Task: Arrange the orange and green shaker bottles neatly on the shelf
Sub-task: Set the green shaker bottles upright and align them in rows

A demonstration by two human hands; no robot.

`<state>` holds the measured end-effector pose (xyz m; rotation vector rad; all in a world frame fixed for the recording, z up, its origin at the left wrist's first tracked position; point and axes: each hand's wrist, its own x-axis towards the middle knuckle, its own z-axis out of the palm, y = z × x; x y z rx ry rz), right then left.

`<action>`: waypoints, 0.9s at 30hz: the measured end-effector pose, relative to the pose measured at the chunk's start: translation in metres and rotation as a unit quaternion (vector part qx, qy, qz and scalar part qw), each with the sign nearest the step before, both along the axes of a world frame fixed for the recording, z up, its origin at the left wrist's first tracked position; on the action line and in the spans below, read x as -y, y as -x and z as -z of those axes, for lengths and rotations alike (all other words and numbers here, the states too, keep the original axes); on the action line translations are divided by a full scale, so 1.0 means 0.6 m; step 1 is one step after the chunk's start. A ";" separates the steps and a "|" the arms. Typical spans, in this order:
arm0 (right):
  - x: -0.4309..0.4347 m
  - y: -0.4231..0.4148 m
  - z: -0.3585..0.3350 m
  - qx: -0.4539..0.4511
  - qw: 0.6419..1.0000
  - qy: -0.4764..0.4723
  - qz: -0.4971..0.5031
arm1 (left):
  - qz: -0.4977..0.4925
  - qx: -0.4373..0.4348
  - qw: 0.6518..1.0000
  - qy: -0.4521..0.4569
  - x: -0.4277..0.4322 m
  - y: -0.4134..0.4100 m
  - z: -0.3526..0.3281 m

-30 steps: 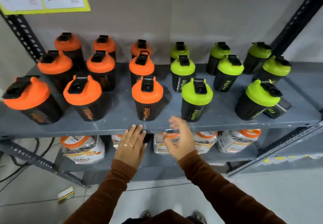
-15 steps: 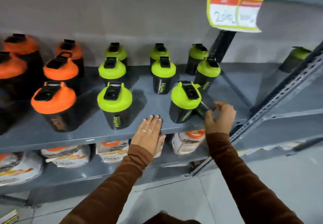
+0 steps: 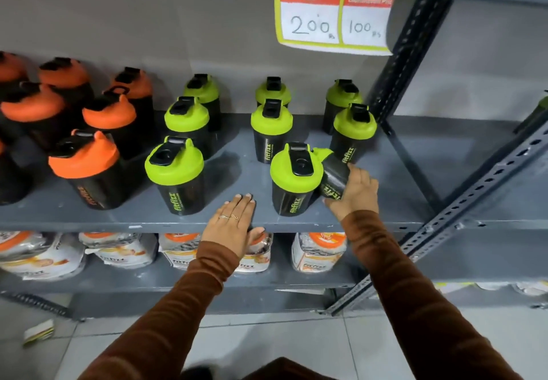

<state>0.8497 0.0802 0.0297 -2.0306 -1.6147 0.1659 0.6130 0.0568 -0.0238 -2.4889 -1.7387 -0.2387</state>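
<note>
The tipped green shaker bottle [image 3: 334, 176] is lying at the shelf's [image 3: 124, 219] front right, base toward me, lid leaning on the upright front green bottle [image 3: 293, 179]. My right hand [image 3: 355, 193] is cupping its base; my left hand [image 3: 234, 222] is resting flat and empty on the shelf edge, farther off.

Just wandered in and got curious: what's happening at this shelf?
A person is tidying shaker bottles on a grey shelf. The right hand grips a tipped-over green-lidded bottle lying beside the upright front one. The left hand rests flat on the shelf edge. Orange-lidded bottles stand at the left.
</note>
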 end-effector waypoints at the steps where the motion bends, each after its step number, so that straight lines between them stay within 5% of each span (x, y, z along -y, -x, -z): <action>1: 0.003 -0.003 0.003 -0.017 1.000 -0.017 0.004 | -0.004 -0.002 1.000 0.002 0.001 -0.001 -0.001; 7: 0.044 -0.028 0.013 -0.249 0.961 -0.063 0.104 | -0.014 -0.005 1.000 0.011 0.003 -0.002 0.004; 11: 0.052 -0.046 0.021 -0.271 0.956 -0.061 0.095 | -0.018 0.003 1.000 0.015 0.005 -0.005 0.003; 18: 0.050 -0.063 0.021 -0.307 0.949 -0.041 0.064 | -0.086 0.257 0.960 0.077 0.014 -0.056 -0.023; 22: 0.051 -0.062 0.026 -0.306 0.949 -0.066 0.041 | -0.120 0.416 0.894 0.117 -0.003 -0.101 -0.033; 27: 0.046 -0.068 0.033 -0.299 0.952 -0.036 0.055 | -0.162 0.447 0.874 0.103 -0.008 -0.124 -0.052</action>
